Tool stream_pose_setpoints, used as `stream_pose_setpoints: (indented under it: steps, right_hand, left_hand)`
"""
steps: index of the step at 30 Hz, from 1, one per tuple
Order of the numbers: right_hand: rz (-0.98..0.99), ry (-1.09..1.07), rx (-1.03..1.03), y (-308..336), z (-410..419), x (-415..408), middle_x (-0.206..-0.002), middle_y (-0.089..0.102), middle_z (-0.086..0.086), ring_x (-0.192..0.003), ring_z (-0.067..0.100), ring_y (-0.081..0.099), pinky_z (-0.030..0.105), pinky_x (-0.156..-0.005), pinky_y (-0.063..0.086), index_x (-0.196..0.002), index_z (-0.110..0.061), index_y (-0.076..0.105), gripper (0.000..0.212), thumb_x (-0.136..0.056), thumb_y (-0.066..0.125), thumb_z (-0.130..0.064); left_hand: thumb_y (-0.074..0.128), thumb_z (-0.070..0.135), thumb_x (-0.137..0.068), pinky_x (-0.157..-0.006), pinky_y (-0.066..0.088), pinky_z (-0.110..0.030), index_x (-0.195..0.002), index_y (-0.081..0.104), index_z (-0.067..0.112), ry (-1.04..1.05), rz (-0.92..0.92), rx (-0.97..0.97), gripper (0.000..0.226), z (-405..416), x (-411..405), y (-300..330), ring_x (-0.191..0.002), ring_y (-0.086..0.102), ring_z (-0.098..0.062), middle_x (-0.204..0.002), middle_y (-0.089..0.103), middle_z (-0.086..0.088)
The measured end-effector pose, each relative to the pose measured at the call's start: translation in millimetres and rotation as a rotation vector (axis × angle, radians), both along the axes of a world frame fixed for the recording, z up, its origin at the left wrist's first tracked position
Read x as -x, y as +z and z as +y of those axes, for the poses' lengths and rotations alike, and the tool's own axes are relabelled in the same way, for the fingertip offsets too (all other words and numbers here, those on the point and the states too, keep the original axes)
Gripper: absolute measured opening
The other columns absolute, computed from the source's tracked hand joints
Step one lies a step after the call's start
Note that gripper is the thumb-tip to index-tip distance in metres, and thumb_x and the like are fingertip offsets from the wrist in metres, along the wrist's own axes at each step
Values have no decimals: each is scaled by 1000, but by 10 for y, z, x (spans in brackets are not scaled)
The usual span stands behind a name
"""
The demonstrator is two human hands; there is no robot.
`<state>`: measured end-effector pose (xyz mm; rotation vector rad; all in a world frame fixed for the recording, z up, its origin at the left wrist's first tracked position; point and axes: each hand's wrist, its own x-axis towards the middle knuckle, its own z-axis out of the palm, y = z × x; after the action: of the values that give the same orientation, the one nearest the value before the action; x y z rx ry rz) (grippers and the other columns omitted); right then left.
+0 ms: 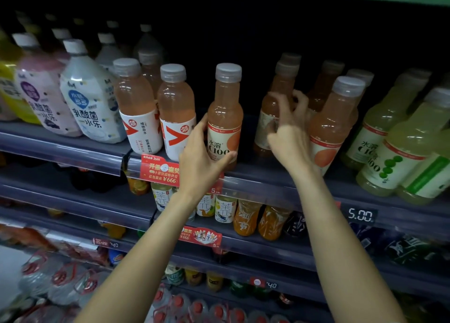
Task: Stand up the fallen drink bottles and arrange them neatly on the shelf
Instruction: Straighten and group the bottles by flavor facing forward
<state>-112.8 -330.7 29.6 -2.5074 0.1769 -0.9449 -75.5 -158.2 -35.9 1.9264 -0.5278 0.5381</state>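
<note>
An upright pink C100 bottle (pixel 225 118) stands at the front edge of the grey shelf (pixel 263 179), and my left hand (pixel 199 159) grips its lower label. My right hand (pixel 289 132) reaches in with curled fingers in front of a second pink bottle (pixel 269 118) further back; the hand is blurred and I cannot tell whether it holds that bottle. Another pink C100 bottle (pixel 333 125) stands just right of my right hand. More pink bottles stand behind in the dark.
Two pink bottles with red-and-white labels (pixel 175 113) stand left of my left hand, then large white and pink bottles (pixel 90 98). Green C100 bottles (pixel 401 147) fill the right side. A red promotion tag (pixel 160 174) hangs on the shelf rail. Lower shelves hold more drinks.
</note>
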Motion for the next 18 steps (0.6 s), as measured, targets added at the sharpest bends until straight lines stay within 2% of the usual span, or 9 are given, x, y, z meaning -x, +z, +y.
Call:
stream_pose_setpoints:
  steps: [3,7,9,11,12,15,18]
  right_hand:
    - [-11,82,-12,114,-17,50,-131,35,12,-116,30,44,38,-92,46,-136,-28,41,62,-83,54,0]
    - [-43,143,-79,146,19,-42,-126,42,9,-111,24,49,31,-87,44,-129,-20,41,46,-88,56,-7]
    - [-27,222,-278,134,7,-137,-120,48,5,-104,21,53,35,-87,47,-118,-19,39,41,-85,61,-7]
    - [0,250,-516,147,-20,-216,-115,52,3,-104,20,56,43,-90,50,-114,-25,32,51,-81,68,-10]
    - [19,229,-550,168,-28,-248,-112,52,1,-103,19,56,43,-89,50,-116,-26,30,58,-78,73,-14]
    - [116,125,-369,263,-18,-331,-113,48,0,-100,16,50,32,-82,45,-132,-21,33,76,-73,78,-35]
    - [195,130,-387,324,-31,-382,-132,43,8,-121,22,44,34,-96,40,-134,-20,40,61,-83,68,-37]
  left_hand:
    - [81,38,-73,-98,50,-43,-146,30,20,2,4,-8,91,-4,-8,-2,-127,50,-14,-139,50,1]
    - [82,37,-73,-98,50,-43,-146,30,20,2,-2,-6,92,-6,-17,-11,-127,50,-14,-140,49,2]
    - [82,37,-73,-98,50,-43,-146,30,20,4,-3,-4,92,-2,-16,-16,-127,50,-14,-140,49,2]
    - [82,37,-73,-98,50,-42,-146,31,19,8,-6,-9,91,-1,-17,-17,-127,49,-14,-140,49,1]
    - [82,37,-73,-98,50,-42,-146,31,18,9,-8,-12,91,1,-16,-15,-127,49,-14,-140,48,1]
    - [82,37,-73,-98,50,-43,-146,31,17,14,-10,-21,91,2,-14,-9,-128,49,-15,-141,48,0]
    - [82,37,-73,-98,49,-43,-146,31,17,13,-2,-23,91,4,-12,-7,-128,49,-15,-142,47,-1]
